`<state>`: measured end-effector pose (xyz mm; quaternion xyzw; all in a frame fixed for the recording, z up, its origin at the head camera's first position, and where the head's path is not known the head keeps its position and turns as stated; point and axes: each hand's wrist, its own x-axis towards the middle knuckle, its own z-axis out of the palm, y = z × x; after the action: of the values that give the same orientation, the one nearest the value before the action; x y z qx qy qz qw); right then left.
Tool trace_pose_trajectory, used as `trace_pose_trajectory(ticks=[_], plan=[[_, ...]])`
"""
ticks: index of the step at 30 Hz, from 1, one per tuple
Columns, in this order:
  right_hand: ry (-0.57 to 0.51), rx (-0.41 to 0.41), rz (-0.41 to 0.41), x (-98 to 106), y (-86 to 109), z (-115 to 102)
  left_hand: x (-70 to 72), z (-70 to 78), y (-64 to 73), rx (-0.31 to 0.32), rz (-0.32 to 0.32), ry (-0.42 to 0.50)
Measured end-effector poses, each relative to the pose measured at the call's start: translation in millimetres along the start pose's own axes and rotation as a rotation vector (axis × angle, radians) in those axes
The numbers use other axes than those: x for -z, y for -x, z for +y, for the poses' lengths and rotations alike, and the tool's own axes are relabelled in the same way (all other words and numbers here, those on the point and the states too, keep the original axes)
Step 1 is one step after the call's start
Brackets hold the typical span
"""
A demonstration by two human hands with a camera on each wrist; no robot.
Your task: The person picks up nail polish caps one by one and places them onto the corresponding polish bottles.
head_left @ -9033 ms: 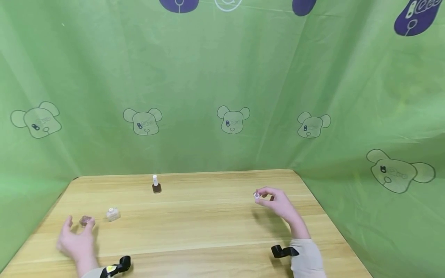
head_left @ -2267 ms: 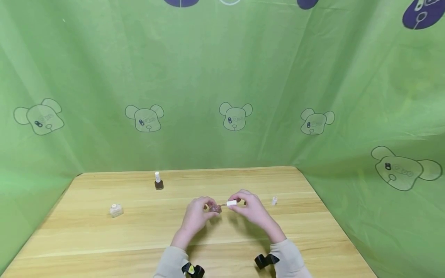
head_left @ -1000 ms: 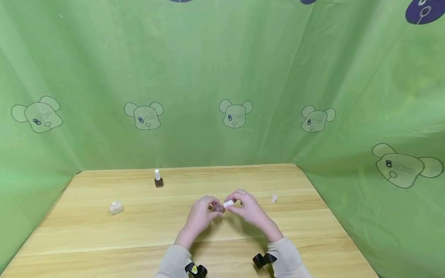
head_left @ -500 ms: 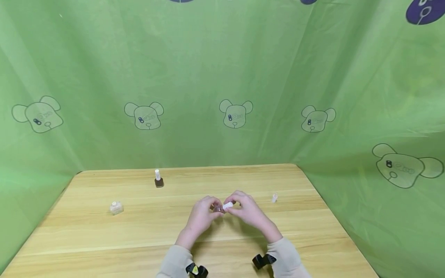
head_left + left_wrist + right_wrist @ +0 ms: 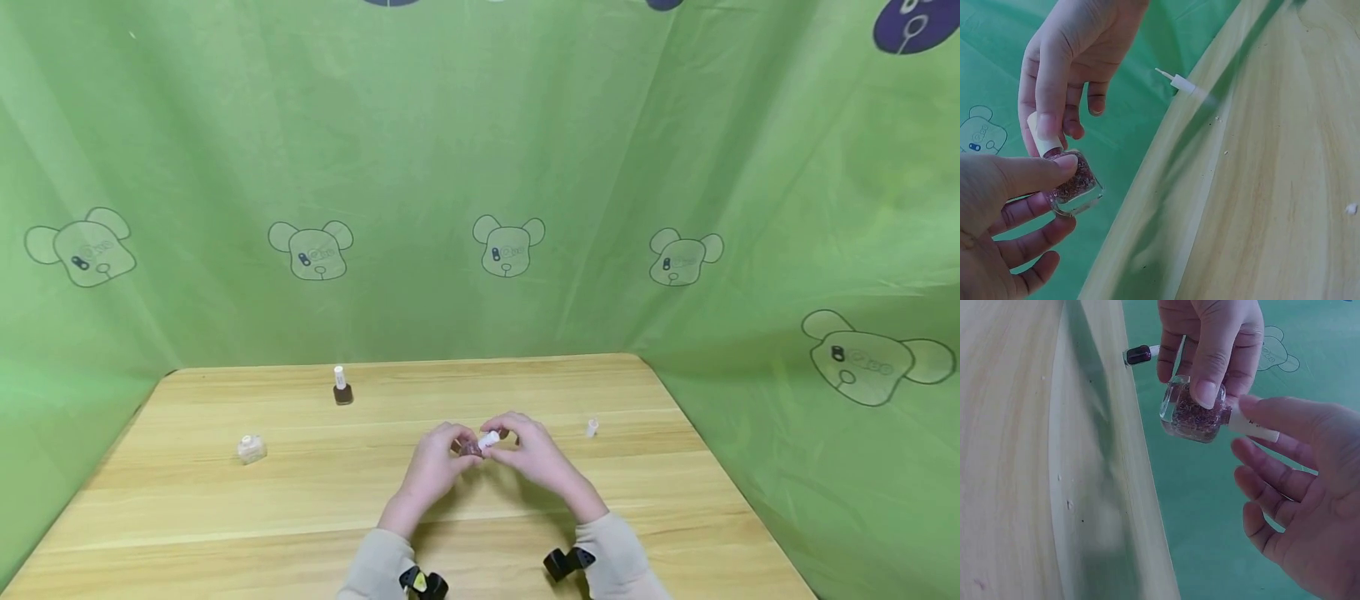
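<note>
My left hand grips a small glass nail polish bottle with reddish-brown glitter inside, the thumb across its front. My right hand pinches a white nail polish cap between thumb and fingers. The cap sits at the bottle's neck, and both are tilted sideways above the table. No brush shows between cap and bottle. To the right of the hands, another white cap stands on the table; its thin brush points up in the left wrist view.
On the left of the wooden table stands a clear, capless bottle. A dark nail polish bottle with a white cap stands near the back edge. A green curtain hangs behind and at the sides.
The left hand has brought the glitter bottle from the far left to the middle. The right hand has let go of one cap at the right and moved another, brush first, onto the bottle's neck.
</note>
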<state>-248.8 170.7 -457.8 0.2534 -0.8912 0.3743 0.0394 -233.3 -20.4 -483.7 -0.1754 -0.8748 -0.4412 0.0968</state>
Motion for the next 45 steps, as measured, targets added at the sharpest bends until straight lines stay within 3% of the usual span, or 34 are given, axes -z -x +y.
trace_pose_trajectory(ticks=[8, 15, 21, 27, 35, 41, 45], plan=[[-0.225, -0.056, 0.008, 3, -2.6, 3, 0.8, -6.1, -3.4, 0.077, -0.009, 0.19], [-0.255, -0.091, -0.017, 2, -4.1, 6, 2.1, -5.6, -3.9, 0.12, -0.037, 0.278], [-0.268, -0.114, -0.029, 10, -0.9, -13, 2.2, -5.5, -3.8, 0.124, -0.051, 0.287], [-0.283, -0.112, 0.024, 15, 2.8, -29, 1.1, -4.8, -4.2, 0.122, -0.055, 0.288], [-0.316, -0.13, 0.121, -3, -4.9, 5, 1.2, 1.1, -3.3, 0.11, -0.046, 0.303], [-0.308, -0.125, 0.144, -4, -4.3, 4, 0.0, 1.5, -2.9, 0.105, -0.047, 0.305], [-0.304, -0.074, 0.117, -3, -4.0, 5, 0.3, 0.4, -3.4, 0.117, -0.04, 0.305]])
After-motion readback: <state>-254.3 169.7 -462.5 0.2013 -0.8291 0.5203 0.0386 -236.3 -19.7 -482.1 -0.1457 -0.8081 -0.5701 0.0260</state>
